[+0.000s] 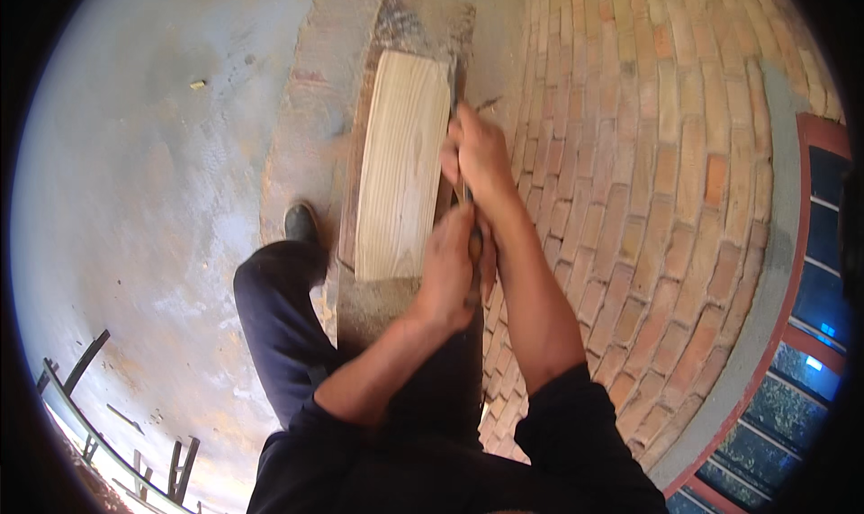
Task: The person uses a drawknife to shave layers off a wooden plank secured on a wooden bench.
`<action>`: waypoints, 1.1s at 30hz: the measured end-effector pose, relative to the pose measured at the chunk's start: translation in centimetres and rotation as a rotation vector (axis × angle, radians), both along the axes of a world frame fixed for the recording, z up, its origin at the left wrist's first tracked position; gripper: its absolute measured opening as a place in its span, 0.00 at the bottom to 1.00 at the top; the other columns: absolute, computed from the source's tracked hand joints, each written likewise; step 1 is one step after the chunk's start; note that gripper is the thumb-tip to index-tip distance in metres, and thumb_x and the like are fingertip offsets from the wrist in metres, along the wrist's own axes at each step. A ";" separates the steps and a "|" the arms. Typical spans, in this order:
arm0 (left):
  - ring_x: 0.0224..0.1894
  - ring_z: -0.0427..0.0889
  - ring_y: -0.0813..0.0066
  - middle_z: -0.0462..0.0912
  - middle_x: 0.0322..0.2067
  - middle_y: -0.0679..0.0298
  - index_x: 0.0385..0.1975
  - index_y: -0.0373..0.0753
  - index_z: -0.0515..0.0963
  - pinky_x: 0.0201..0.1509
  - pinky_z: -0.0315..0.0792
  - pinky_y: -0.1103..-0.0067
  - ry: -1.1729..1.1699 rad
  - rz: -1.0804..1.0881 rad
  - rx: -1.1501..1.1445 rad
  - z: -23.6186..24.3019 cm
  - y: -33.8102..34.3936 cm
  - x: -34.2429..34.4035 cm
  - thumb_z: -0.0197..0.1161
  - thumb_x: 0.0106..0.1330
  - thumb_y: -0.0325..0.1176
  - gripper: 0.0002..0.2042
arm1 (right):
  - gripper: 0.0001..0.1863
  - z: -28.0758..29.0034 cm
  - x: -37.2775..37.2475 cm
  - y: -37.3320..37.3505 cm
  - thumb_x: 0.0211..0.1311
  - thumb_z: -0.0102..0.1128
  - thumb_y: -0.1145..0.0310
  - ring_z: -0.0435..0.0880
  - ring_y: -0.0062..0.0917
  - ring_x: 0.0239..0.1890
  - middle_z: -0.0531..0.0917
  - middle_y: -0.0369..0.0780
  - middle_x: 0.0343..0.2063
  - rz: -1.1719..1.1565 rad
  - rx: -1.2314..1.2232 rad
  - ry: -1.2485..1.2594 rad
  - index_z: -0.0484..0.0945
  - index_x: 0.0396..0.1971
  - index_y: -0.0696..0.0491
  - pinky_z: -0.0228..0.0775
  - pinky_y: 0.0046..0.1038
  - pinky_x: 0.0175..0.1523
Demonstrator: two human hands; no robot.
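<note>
A pale, rough-grained wooden board point(401, 161) lies lengthwise on a narrow, worn dark bench point(423, 24). My left hand point(447, 264) is closed on the dark handle of a long tool point(468, 230), just right of the board's lower end. My right hand point(477, 154) is farther up along the board's right edge, its fingers bent round the upper part of the same tool. Most of the tool is hidden by both hands, so I cannot make out its exact kind.
A brick wall point(657, 199) with a red-framed window point(814, 370) fills the right side. My dark-booted foot point(301, 224) is on the grey concrete floor point(153, 172) left of the bench. Metal frames point(180, 469) stand at the lower left, and a small scrap point(198, 85) lies upper left.
</note>
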State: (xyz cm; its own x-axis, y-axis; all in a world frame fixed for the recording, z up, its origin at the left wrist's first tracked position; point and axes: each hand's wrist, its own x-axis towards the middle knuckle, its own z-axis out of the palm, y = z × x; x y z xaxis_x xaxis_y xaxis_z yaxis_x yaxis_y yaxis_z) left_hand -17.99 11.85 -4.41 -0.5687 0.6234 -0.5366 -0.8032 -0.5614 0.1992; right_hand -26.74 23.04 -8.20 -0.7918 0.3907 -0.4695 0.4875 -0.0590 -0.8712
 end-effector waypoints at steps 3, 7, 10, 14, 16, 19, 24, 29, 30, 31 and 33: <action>0.05 0.62 0.73 0.66 0.11 0.65 0.34 0.41 0.66 0.07 0.58 0.79 -0.048 0.012 0.009 -0.2 -0.4 0.1 0.39 0.82 0.42 0.15 | 0.28 0.2 -0.7 -0.5 0.76 0.43 0.48 0.61 0.22 0.06 0.64 0.35 0.07 0.031 0.005 -0.008 0.60 0.16 0.48 0.49 0.29 0.14; 0.06 0.62 0.77 0.68 0.12 0.66 0.33 0.42 0.68 0.09 0.58 0.79 -0.004 0.011 -0.031 -0.1 -1.8 3.0 0.40 0.82 0.43 0.16 | 0.29 0.3 3.7 -2.8 0.79 0.39 0.49 0.64 0.20 0.07 0.62 0.32 0.08 0.000 -0.029 -0.052 0.60 0.14 0.47 0.51 0.28 0.13; 0.06 0.62 0.76 0.68 0.12 0.66 0.33 0.42 0.68 0.09 0.57 0.80 -0.031 0.027 0.000 -0.5 -1.1 1.9 0.40 0.82 0.43 0.16 | 0.29 0.1 -0.2 -0.7 0.77 0.41 0.52 0.64 0.21 0.05 0.63 0.35 0.06 0.051 0.057 -0.027 0.58 0.13 0.49 0.51 0.29 0.12; 0.05 0.65 0.72 0.70 0.12 0.62 0.36 0.41 0.66 0.07 0.58 0.78 -0.038 -0.002 -0.016 -1.1 -1.9 3.0 0.39 0.82 0.44 0.16 | 0.30 0.4 2.4 -2.6 0.77 0.42 0.48 0.62 0.21 0.05 0.64 0.35 0.06 0.010 0.041 -0.074 0.58 0.13 0.47 0.50 0.29 0.12; 0.05 0.65 0.72 0.70 0.12 0.62 0.35 0.41 0.66 0.07 0.58 0.78 0.025 -0.013 -0.017 -1.1 -2.6 4.4 0.39 0.82 0.45 0.16 | 0.30 0.3 3.7 -2.6 0.78 0.39 0.50 0.67 0.22 0.07 0.65 0.35 0.06 0.095 0.126 -0.029 0.62 0.13 0.50 0.54 0.28 0.15; 0.05 0.64 0.73 0.70 0.12 0.63 0.34 0.41 0.66 0.07 0.57 0.79 -0.035 -0.007 -0.011 -0.4 -0.9 0.5 0.39 0.82 0.44 0.16 | 0.31 0.5 0.2 -0.8 0.78 0.40 0.50 0.67 0.22 0.06 0.64 0.35 0.06 0.003 0.053 -0.071 0.62 0.12 0.50 0.54 0.29 0.14; 0.05 0.64 0.73 0.69 0.11 0.64 0.34 0.42 0.67 0.07 0.57 0.79 -0.010 0.008 0.018 -0.9 -2.4 4.0 0.39 0.82 0.44 0.16 | 0.29 0.7 3.5 -2.6 0.78 0.41 0.48 0.63 0.19 0.08 0.65 0.34 0.08 0.053 0.073 -0.091 0.69 0.19 0.52 0.51 0.28 0.15; 0.05 0.63 0.74 0.69 0.11 0.65 0.35 0.42 0.67 0.08 0.58 0.78 -0.068 0.007 0.046 -0.7 -0.7 -0.3 0.40 0.82 0.45 0.16 | 0.28 0.2 0.6 -1.2 0.78 0.41 0.48 0.62 0.20 0.07 0.63 0.33 0.08 0.007 0.029 -0.032 0.62 0.17 0.49 0.49 0.28 0.13; 0.05 0.63 0.74 0.68 0.11 0.65 0.34 0.42 0.67 0.08 0.58 0.78 -0.064 -0.002 0.032 -0.9 -0.8 0.0 0.40 0.82 0.45 0.16 | 0.28 0.1 -0.4 -0.9 0.78 0.41 0.48 0.62 0.20 0.06 0.63 0.33 0.08 0.015 0.011 0.004 0.60 0.17 0.48 0.49 0.28 0.13; 0.05 0.63 0.74 0.67 0.11 0.66 0.34 0.42 0.68 0.07 0.58 0.78 -0.052 -0.006 0.011 -1.0 -1.4 0.2 0.41 0.82 0.45 0.16 | 0.28 0.3 0.4 -1.4 0.78 0.40 0.48 0.62 0.20 0.07 0.63 0.34 0.08 0.026 0.036 -0.023 0.60 0.16 0.48 0.50 0.28 0.13; 0.05 0.61 0.73 0.66 0.11 0.66 0.34 0.42 0.67 0.07 0.57 0.77 -0.053 -0.014 -0.057 0.0 -2.8 3.3 0.41 0.82 0.44 0.16 | 0.28 1.1 3.3 -3.4 0.78 0.40 0.48 0.63 0.20 0.07 0.64 0.34 0.08 0.057 0.092 -0.054 0.58 0.16 0.47 0.51 0.28 0.14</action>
State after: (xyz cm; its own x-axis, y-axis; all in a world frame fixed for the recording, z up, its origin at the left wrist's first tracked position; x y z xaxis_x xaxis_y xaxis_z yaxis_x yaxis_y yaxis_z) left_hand -14.64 9.04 -4.36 -0.5299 0.5991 -0.6002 -0.8214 -0.5387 0.1874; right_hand -23.47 19.65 -7.09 -0.7885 0.3891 -0.4763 0.5343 0.0497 -0.8438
